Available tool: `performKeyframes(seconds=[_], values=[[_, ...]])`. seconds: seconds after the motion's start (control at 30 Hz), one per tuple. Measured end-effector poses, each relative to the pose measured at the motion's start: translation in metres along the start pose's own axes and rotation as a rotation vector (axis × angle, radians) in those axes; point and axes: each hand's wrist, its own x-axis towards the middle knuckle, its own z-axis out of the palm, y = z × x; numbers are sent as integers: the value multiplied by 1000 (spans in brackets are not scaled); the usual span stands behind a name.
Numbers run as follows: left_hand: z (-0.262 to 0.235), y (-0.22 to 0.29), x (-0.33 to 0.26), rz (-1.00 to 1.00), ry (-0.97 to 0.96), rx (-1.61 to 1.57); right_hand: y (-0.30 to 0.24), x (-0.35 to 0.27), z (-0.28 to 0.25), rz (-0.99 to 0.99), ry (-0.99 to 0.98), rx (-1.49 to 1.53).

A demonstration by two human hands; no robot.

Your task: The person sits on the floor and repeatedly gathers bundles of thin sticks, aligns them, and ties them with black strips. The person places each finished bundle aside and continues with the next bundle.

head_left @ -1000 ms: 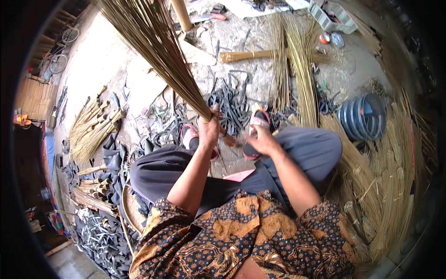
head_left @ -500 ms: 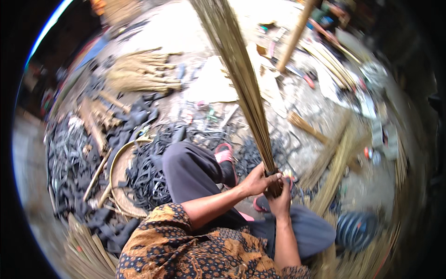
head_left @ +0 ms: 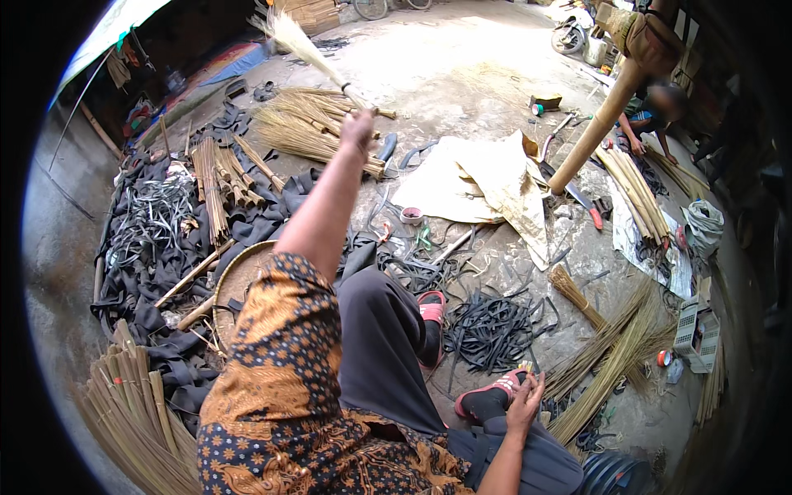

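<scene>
Left grip (head_left: 357,129) clamped on my bundle (head_left: 312,55), behind its band (head_left: 345,86)! Light, springy, best held there, I'd judge. Right grip (head_left: 524,404): apart, empty.

Own hands (head_left: 357,132), two; held broom (head_left: 309,49), one; sandals (head_left: 431,311), two; knife (head_left: 587,206), one; post (head_left: 605,118), one; tray (head_left: 238,280), one; crate (head_left: 687,328), one; blue sheet (head_left: 235,66), one.

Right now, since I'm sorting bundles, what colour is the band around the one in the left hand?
Nearly black; the band shows best in the head view.
</scene>
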Motion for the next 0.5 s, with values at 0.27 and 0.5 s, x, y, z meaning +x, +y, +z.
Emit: performKeyframes(seconds=[0.27,0.5], values=[[5,-196,-81,-493,-898,878,-77,16,-134,39,-20,-433],[-13,-185,-62,-501,-867,599,-43,5,-286,249,512,-41]])
